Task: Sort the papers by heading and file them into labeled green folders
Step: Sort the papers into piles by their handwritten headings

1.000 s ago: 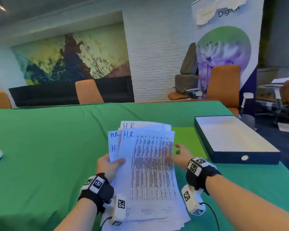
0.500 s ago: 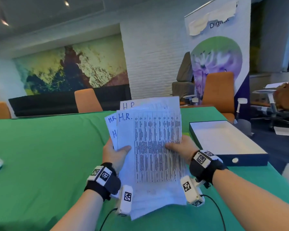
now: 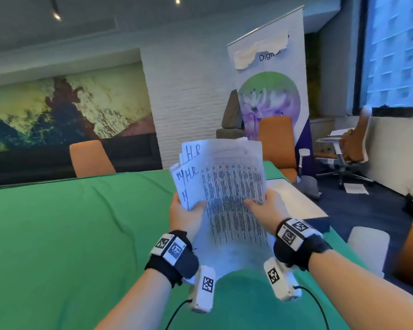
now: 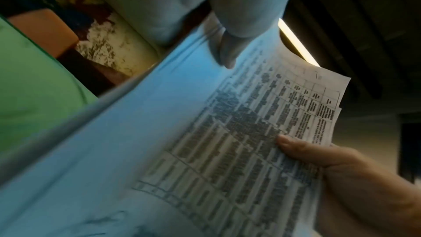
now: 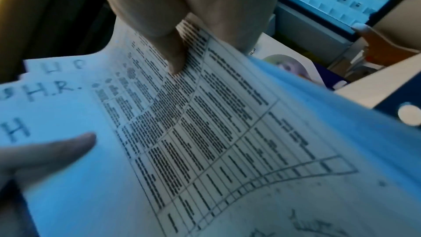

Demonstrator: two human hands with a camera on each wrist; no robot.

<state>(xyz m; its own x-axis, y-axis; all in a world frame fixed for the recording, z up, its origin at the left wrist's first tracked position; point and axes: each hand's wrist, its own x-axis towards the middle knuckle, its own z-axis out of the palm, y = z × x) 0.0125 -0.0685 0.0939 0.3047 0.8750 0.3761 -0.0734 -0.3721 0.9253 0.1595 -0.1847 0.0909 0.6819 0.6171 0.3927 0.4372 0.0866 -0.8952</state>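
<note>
Both hands pinch the H.R. papers [image 3: 227,186] upright above the green table [image 3: 69,222], left hand [image 3: 184,210] and right hand [image 3: 265,206] at opposite long edges. The box [image 3: 296,201] lies just beyond the right hand.

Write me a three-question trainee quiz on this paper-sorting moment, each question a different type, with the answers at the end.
1. True or false: the stack of papers lies flat on the green table.
2. Multiple choice: what is handwritten at the top of the front sheet? A) Finance B) H.R. C) Sales
3. Fill in: the left hand and right hand each pinch a side edge of the stack with the ____ pressed on the front.

Key:
1. False; both hands hold it up off the table.
2. B
3. thumb
</note>
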